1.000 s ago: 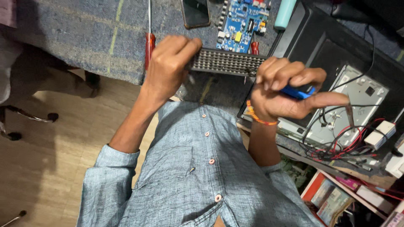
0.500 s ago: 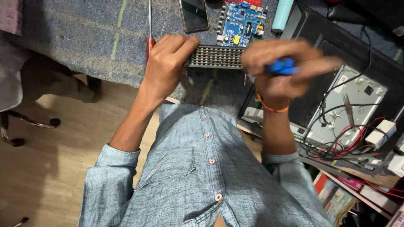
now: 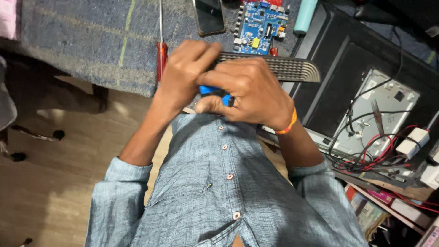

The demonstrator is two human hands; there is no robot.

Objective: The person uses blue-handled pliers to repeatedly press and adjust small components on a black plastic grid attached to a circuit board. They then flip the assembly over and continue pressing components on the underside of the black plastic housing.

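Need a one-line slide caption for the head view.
Left hand steadies a dark slotted grille while right hand grips a blue-handled tool against it.

My right hand [image 3: 249, 89], off to the right over the open chassis 1 s ago, has swung left w/ the blue-handled tool [image 3: 215, 93] & now sits against my left hand [image 3: 185, 73], covering the ribbed black strip's [image 3: 288, 68] near end.

grille strip [image 3: 279, 67]: matt dark ribbed plastic; tool handle [image 3: 214, 91]: glossy blue plastic; table cover [image 3: 82, 41]: rough woven blue cloth; floor [image 3: 55, 183]: smooth wood; shirt [image 3: 219, 192]: soft denim-like cloth
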